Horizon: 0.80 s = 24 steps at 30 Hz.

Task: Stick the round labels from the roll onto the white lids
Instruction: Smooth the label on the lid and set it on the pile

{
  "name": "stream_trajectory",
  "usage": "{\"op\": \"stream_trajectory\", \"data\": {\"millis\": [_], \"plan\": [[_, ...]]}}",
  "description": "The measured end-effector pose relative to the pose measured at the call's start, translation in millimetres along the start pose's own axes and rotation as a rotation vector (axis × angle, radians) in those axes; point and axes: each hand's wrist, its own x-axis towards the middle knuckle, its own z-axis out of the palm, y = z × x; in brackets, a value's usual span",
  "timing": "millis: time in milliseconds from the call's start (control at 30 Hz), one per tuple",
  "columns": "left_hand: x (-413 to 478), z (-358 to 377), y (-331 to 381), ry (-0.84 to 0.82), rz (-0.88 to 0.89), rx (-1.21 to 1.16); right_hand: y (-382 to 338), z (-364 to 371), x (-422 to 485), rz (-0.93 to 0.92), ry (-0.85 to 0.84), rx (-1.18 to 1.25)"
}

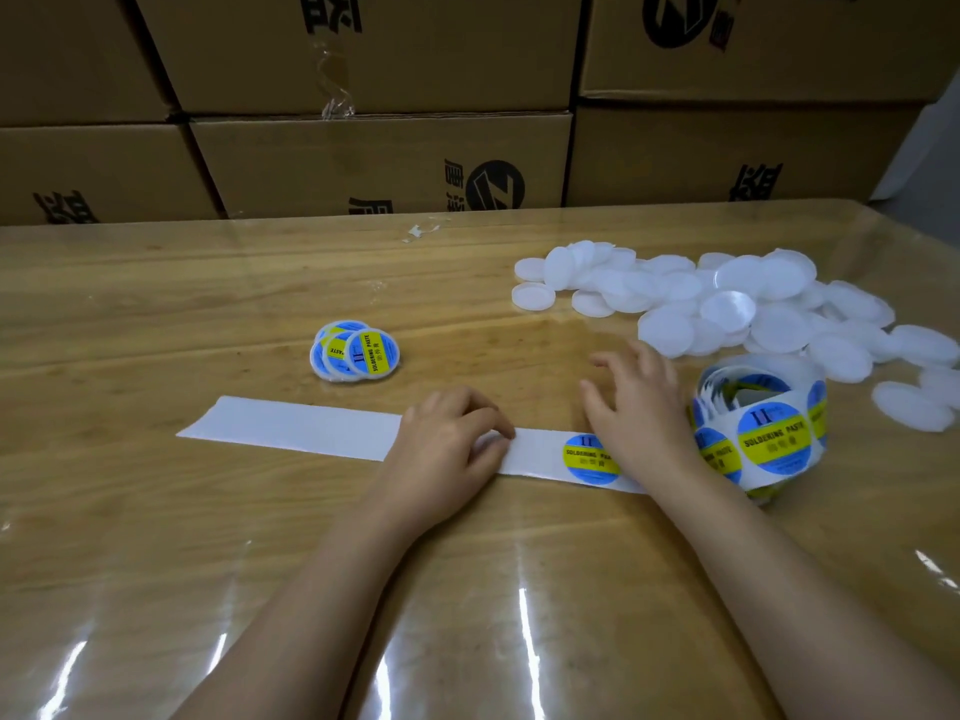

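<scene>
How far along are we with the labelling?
Early. Done: a few labelled lids stacked mid-table. In hand: the left hand holds the backing strip, the right hand open over the next label. Left: the large pile of bare white lids, and the roll beside it.

My left hand (447,439) sits knuckles-up, fingers curled under, grip hidden; my right hand (639,407), just beside it, spreads loose fingers, palm down.
</scene>
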Motion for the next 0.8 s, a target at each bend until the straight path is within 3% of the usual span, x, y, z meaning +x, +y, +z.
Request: {"op": "stream_trajectory", "data": {"millis": [200, 333, 500, 633, 800], "plan": [[-3.4, -0.7, 5.3, -0.042, 0.109, -0.038, 23.6, -2.5, 11.1, 0.106, -0.115, -0.177], [-4.1, -3.1, 7.5, -0.056, 0.14, -0.04, 25.4, 0.3, 11.6, 0.072, -0.126, -0.252], [-3.6, -3.6, 7.8, -0.065, 0.127, -0.038, 25.8, -7.8, 14.0, 0.034, 0.094, -0.202], [-3.6, -3.3, 8.2, -0.074, 0.135, -0.028, 39.5, -9.8, 16.5, 0.106, -0.145, -0.309], [-3.8, -3.2, 7.7, -0.071, 0.141, -0.02, 34.4, -6.2, 15.5, 0.037, -0.078, -0.332]]}}
